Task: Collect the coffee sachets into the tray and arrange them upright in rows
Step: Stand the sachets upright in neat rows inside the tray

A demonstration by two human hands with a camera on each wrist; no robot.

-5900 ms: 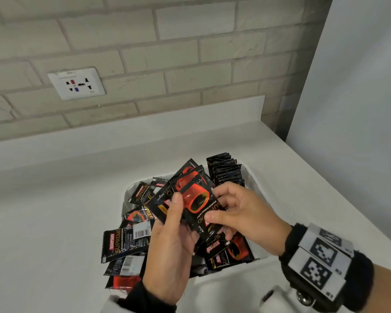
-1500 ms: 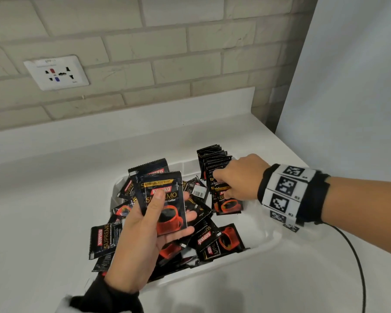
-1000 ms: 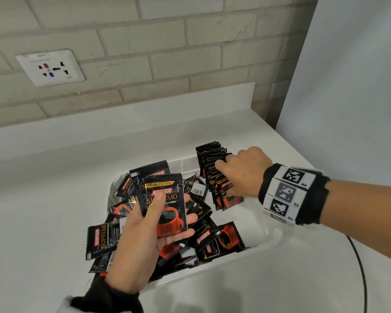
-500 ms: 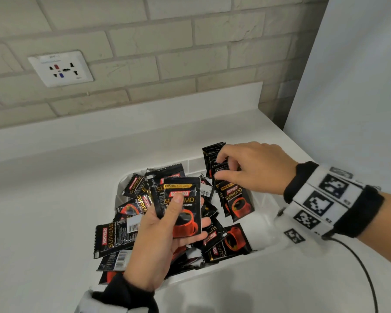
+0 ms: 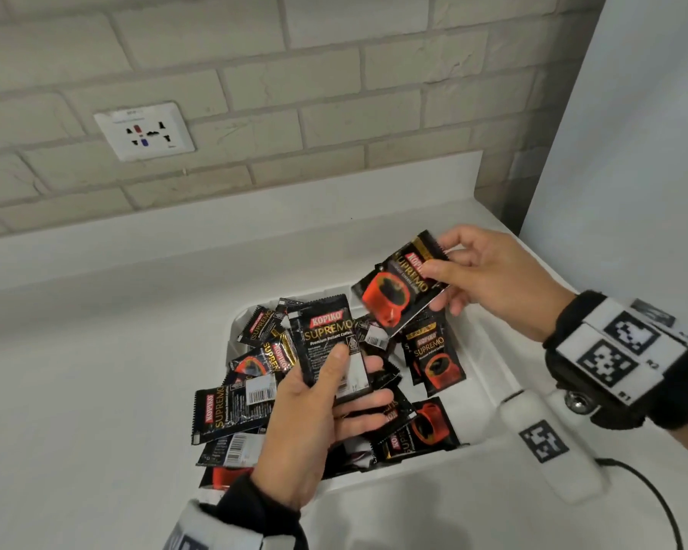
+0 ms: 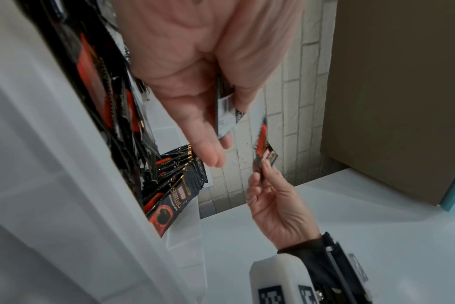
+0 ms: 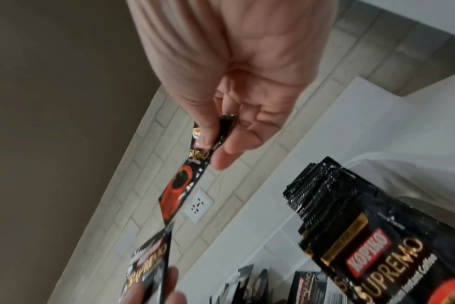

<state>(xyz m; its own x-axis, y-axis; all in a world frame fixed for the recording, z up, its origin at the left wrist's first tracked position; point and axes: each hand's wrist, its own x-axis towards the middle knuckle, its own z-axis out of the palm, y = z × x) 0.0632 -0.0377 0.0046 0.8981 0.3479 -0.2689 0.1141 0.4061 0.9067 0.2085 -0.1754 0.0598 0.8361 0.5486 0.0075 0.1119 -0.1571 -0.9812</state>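
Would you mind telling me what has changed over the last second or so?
The right hand left the upright row and lifted, now pinching one sachet above the tray. The left hand still holds its small stack.

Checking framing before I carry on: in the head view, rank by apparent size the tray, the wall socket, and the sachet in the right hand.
1. Tray, clearly the largest.
2. Wall socket and the sachet pinched by the right hand look about alike; the sachet is nearer the camera, so I won't rank them.
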